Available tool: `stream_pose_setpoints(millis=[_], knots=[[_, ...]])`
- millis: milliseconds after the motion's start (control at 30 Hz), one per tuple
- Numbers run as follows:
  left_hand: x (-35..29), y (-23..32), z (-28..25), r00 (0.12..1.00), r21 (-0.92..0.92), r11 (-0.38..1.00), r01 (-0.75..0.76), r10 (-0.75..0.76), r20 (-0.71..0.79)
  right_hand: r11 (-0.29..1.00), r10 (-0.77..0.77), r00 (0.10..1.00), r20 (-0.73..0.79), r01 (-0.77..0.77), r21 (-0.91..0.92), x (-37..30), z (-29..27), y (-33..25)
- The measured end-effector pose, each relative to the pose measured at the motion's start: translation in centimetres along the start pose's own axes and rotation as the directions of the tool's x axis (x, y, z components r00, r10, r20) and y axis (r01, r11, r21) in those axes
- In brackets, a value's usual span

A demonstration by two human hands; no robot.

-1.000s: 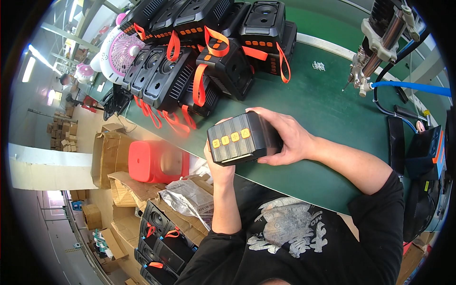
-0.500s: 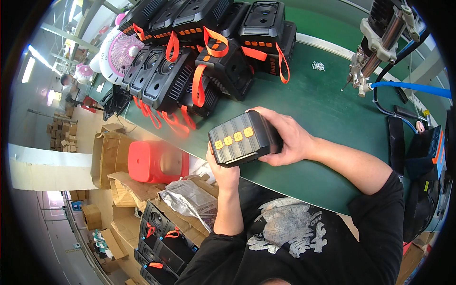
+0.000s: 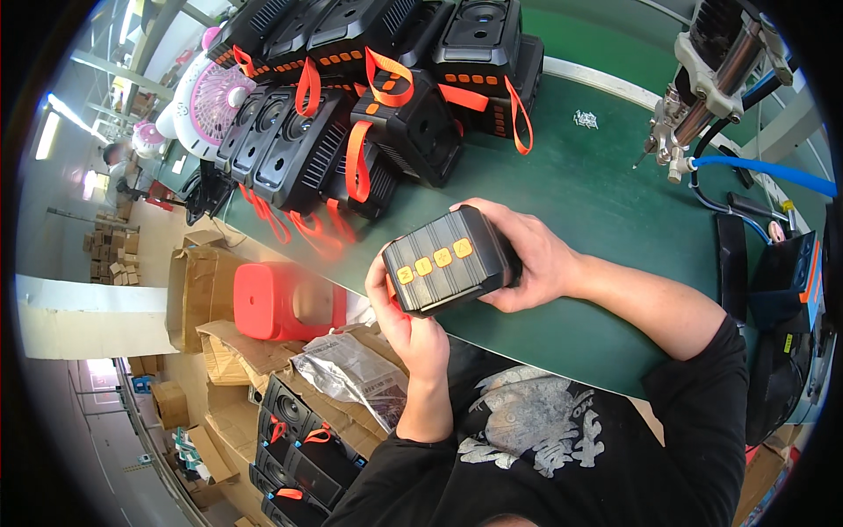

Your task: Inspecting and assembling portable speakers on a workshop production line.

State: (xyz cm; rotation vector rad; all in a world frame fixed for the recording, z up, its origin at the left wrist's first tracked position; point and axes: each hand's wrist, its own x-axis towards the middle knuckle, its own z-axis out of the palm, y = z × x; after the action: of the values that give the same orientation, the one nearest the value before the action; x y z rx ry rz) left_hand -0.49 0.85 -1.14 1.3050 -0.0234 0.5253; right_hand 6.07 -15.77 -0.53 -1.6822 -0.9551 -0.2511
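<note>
Between my two hands, above the near edge of the green table, is a black portable speaker (image 3: 439, 277) with a row of orange buttons on its ribbed face. My right hand (image 3: 531, 256) wraps round its right end, thumb beneath and fingers over the top. At its left end, my left hand (image 3: 408, 325) grips the side and lower corner, and a bit of orange strap shows by the fingers. Beyond my hands stand several similar black speakers (image 3: 408, 127) with orange straps, stacked at the far left of the table.
A screwdriver fixture (image 3: 689, 114) with a blue hose stands at the right, near a small pile of screws (image 3: 586, 119). Left of the table are a red plastic stool (image 3: 263, 299), cardboard boxes (image 3: 198, 294) and more speakers (image 3: 294, 448). A pink-white fan (image 3: 211, 105) is behind.
My left hand has shifted up and around the speaker's left end, its fingers now showing more. The speaker has tilted slightly. My right hand stays nearly in place.
</note>
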Motion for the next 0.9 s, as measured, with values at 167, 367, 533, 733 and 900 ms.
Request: stream_pose_setpoints(millis=[167, 367, 533, 733, 900], knots=[[0.8, -0.8, -0.2, 0.998, -0.024, 0.999, 0.045, -0.044, 0.046, 1.000, 0.019, 0.999, 0.036, -0.019, -0.004, 0.0, -0.2, -0.1], [2.5, -1.5, -0.2, 0.994, 0.008, 0.998, 0.054, -0.055, 0.093, 0.999, 0.038, 0.999, -0.002, -0.038, 0.014, -0.1, 0.0, 0.1], [2.9, -1.4, 0.3, 0.994, 0.006, 1.000, 0.026, -0.026, 0.102, 0.998, 0.054, 0.999, 0.007, -0.054, 0.018, -0.3, -0.1, 0.3], [3.1, -1.4, 0.3, 0.995, -0.013, 1.000, 0.011, -0.009, 0.104, 0.997, 0.068, 0.997, 0.032, -0.069, 0.045, -0.2, -0.1, 0.3], [3.0, -1.0, 0.7, 0.992, -0.067, 0.997, 0.026, -0.018, 0.123, 0.990, 0.121, 0.990, 0.072, -0.126, 0.068, 0.0, -0.4, -0.1]])
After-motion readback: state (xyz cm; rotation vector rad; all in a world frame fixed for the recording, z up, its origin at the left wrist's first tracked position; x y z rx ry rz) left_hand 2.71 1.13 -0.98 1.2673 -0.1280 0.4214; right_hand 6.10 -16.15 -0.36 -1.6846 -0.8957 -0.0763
